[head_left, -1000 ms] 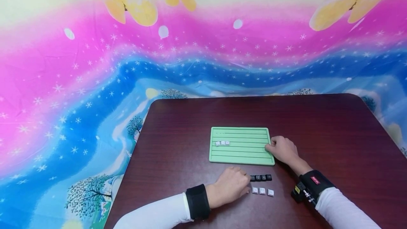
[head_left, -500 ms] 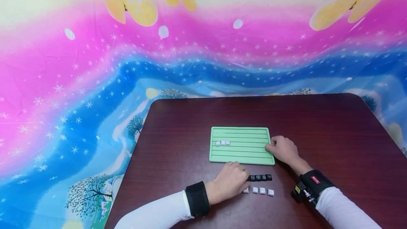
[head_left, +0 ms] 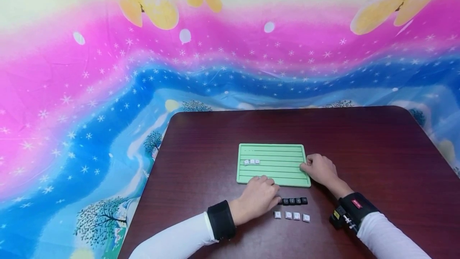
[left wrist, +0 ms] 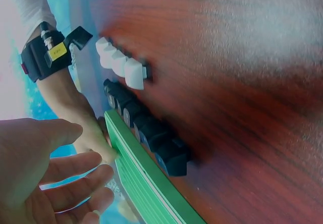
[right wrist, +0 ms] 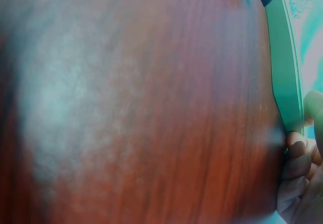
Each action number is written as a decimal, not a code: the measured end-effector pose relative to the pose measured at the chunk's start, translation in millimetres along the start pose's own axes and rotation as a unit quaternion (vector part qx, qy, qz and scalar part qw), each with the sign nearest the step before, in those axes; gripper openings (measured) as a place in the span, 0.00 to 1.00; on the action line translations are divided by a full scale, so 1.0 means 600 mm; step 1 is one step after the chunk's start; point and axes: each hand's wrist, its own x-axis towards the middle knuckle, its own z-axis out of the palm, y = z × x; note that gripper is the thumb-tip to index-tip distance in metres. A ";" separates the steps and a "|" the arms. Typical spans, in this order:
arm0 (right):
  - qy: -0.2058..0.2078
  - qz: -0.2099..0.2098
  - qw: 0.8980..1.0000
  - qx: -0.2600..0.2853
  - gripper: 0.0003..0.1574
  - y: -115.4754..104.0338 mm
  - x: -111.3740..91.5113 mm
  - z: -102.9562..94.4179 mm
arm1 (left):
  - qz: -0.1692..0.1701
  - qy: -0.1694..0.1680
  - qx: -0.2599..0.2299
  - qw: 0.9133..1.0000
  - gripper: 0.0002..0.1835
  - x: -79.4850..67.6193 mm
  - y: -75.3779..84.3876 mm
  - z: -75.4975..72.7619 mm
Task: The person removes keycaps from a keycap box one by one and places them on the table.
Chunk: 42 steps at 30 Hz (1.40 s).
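Observation:
My left hand (head_left: 256,199) hovers just left of a row of black keycaps (head_left: 292,201), near the front edge of a green grooved board (head_left: 282,166). Its fingers (left wrist: 83,183) are loosely bent with nothing between them in the left wrist view. Several white keycaps (head_left: 296,216) lie in a spaced row in front of the black ones. At the board's right edge, my right hand (head_left: 322,170) grips the rim; the right wrist view shows the thumb on one side of the board and fingertips (right wrist: 296,146) at the other. Three white keycaps (head_left: 252,162) sit together on the board's left part.
The dark wooden table (head_left: 359,139) carries the board in its middle. Behind it hangs a colourful printed cloth (head_left: 230,51). Black bands (head_left: 221,220) circle both wrists, and the right one bears a small camera (head_left: 336,217).
My left hand has drawn back from the white row and moved up toward the board, uncovering a white keycap at the row's left end. The right hand has stayed still.

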 end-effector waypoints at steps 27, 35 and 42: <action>0.003 -0.011 1.000 -0.002 0.25 0.003 0.001 0.001 | -0.041 0.005 0.009 0.999 0.11 0.015 -0.036 -0.005; 0.001 -0.005 1.000 -0.005 0.25 0.004 0.003 0.002 | -0.042 0.022 0.013 0.999 0.11 0.021 -0.046 -0.009; -0.002 -0.002 1.000 -0.006 0.24 0.005 0.004 0.002 | -0.054 0.006 0.022 0.998 0.12 0.025 -0.053 -0.011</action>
